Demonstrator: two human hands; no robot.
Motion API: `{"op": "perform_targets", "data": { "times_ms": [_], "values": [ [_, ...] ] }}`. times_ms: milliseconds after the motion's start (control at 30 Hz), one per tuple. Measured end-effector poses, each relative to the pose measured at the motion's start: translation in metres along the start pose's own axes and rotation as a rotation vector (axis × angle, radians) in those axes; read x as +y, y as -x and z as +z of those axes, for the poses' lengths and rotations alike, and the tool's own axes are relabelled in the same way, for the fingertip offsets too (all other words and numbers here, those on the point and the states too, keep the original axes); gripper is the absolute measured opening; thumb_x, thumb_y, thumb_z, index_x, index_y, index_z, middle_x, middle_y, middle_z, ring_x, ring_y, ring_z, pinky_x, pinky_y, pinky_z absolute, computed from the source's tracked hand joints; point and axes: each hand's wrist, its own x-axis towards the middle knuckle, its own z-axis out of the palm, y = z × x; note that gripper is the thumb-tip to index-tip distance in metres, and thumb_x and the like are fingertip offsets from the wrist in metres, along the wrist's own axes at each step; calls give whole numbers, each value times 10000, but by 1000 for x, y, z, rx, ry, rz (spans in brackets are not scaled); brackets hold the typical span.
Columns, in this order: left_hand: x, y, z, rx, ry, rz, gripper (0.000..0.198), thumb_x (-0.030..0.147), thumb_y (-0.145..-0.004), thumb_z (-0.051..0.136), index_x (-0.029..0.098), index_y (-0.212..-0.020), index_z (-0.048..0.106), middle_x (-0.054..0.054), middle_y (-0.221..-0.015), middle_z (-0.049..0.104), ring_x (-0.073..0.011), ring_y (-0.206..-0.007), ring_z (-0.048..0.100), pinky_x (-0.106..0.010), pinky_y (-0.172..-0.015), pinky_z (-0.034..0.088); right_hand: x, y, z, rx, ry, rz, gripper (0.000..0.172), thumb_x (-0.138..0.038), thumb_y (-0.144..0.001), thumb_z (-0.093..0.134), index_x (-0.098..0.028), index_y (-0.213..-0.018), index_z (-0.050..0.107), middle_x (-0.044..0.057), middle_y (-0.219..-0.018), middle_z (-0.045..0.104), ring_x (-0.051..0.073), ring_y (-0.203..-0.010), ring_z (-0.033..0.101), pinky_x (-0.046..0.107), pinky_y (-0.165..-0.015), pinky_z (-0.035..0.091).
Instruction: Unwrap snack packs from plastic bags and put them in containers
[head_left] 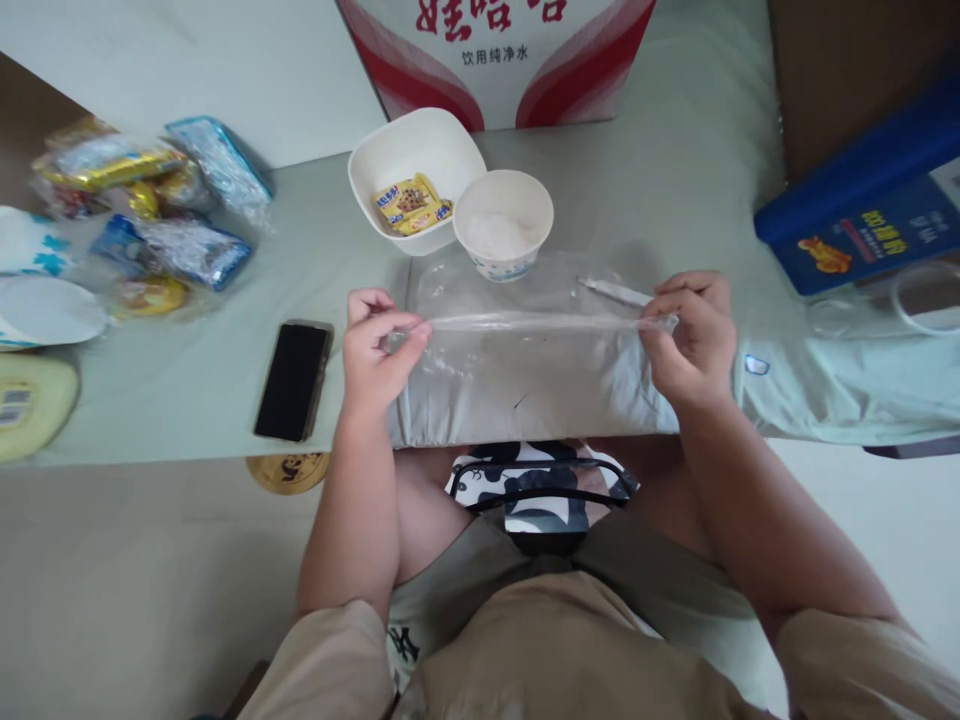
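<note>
A clear plastic sheet or bag (517,345) is stretched between my hands over the front of the table. My left hand (381,350) pinches its left end between thumb and fingers. At the right end, my right hand (688,335) pinches the plastic and also has a thin white pen-like stick (615,291) in its fingers, pointing left. Just behind the plastic stands a paper cup (504,268) with whitish contents. Touching the cup on its left is a white square bowl (416,140) holding yellow snack packets (411,204).
A black phone (293,381) lies left of my left hand. Wrapped snacks (150,205) are piled at the far left. A red and white carton (502,70) stands behind the cup, and a blue box (862,210) at the right. Clear cups (926,297) lie near it.
</note>
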Motion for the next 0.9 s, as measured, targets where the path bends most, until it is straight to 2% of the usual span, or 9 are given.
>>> {"op": "perform_targets", "data": {
  "times_ms": [100,167,233,300,367,533,667,800,900],
  "values": [
    [5,0,3,-12,312,-27,426,596,-776,860,219,-681,687,-54,-1117,686,-251,-1204,672,-405,-997,590,-1,3,-1,-63,-273,54,223,-425,-915,621,-262,-769,580,38,-869,698,265,-936,724,524,-962,572],
    [13,0,7,-35,499,-98,477,640,-794,831,220,-666,641,-31,-943,723,-214,-1030,743,-393,-957,611,-4,4,-4,-189,-462,227,261,-472,-932,603,-270,-781,536,-14,-663,645,224,-686,701,487,-834,601],
    [20,0,10,-42,569,-221,491,668,-833,782,228,-701,607,9,-712,672,-152,-702,716,-322,-751,624,-8,2,-10,-363,-598,473,289,-549,-916,612,-282,-828,545,-51,-538,583,174,-431,554,400,-592,557],
    [23,-2,12,-67,536,-396,474,681,-872,729,240,-765,591,43,-581,603,-107,-459,575,-243,-493,504,-10,-4,-17,-581,-717,707,403,-687,-874,600,-287,-925,611,-42,-512,601,156,-318,438,348,-426,442],
    [23,-5,13,-144,461,-570,418,636,-903,704,244,-809,592,55,-526,573,-88,-345,448,-219,-355,328,-8,-11,-22,-670,-793,838,572,-801,-812,591,-270,-1003,679,11,-581,677,182,-353,507,351,-403,440],
    [27,-10,22,-474,366,-773,244,431,-929,690,212,-833,639,21,-509,587,-100,-311,422,-223,-328,246,-2,-13,-1,-301,-792,819,421,-657,-769,762,-259,-898,715,45,-909,770,202,-860,755,369,-820,634],
    [45,-9,39,-676,364,-750,248,425,-924,718,193,-857,662,9,-523,589,-102,-338,443,-228,-357,281,-27,2,27,-646,-816,806,507,-506,-751,872,-257,-1148,677,59,-1078,791,204,-961,763,356,-833,639],
    [58,-12,43,-835,447,-678,292,444,-859,810,190,-910,675,1,-567,627,-131,-451,572,-235,-433,399,-55,7,38,-1093,-755,766,314,-445,-837,828,-198,-954,673,-13,-669,685,124,-547,604,259,-515,511],
    [52,-17,31,-1021,538,-646,462,344,-732,911,217,-1122,700,9,-633,688,-169,-538,658,-263,-504,493,-58,2,35,-1072,-734,715,328,-477,-884,775,-204,-780,626,-30,-580,622,96,-469,525,245,-465,447]
  ]
}}
